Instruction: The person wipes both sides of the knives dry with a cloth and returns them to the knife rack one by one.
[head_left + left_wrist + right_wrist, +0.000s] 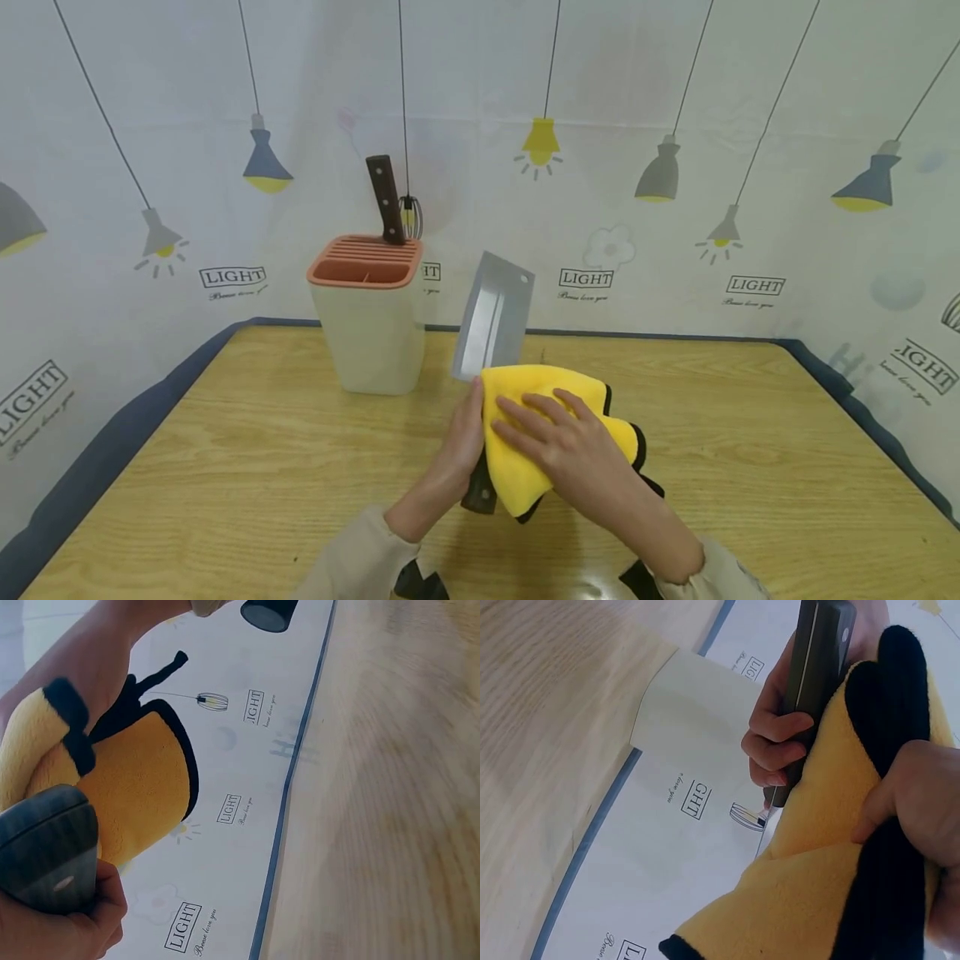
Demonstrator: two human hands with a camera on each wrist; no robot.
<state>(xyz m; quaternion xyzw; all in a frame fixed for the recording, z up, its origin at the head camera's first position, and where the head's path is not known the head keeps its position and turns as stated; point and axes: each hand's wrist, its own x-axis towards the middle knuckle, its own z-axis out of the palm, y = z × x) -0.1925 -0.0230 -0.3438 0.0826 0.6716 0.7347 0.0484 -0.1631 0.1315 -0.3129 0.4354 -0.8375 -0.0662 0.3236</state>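
A cleaver with a broad silver blade (491,321) stands tilted over the table, blade end up and away. My left hand (459,446) grips its dark handle (814,682), and the fingers curl round it in the right wrist view. Over the lower blade and handle lies a yellow towel (540,387) with black edging. My right hand (581,458) holds this towel against the cleaver, fingers spread over its face and thumb (874,814) on the other side. The towel hides part of the blade and handle.
A cream knife block (371,337) with an orange slotted top stands at the back left of the wooden table (225,475). One dark-handled knife (386,200) sticks up from it. Behind the table hangs a white lamp-printed cloth (480,183).
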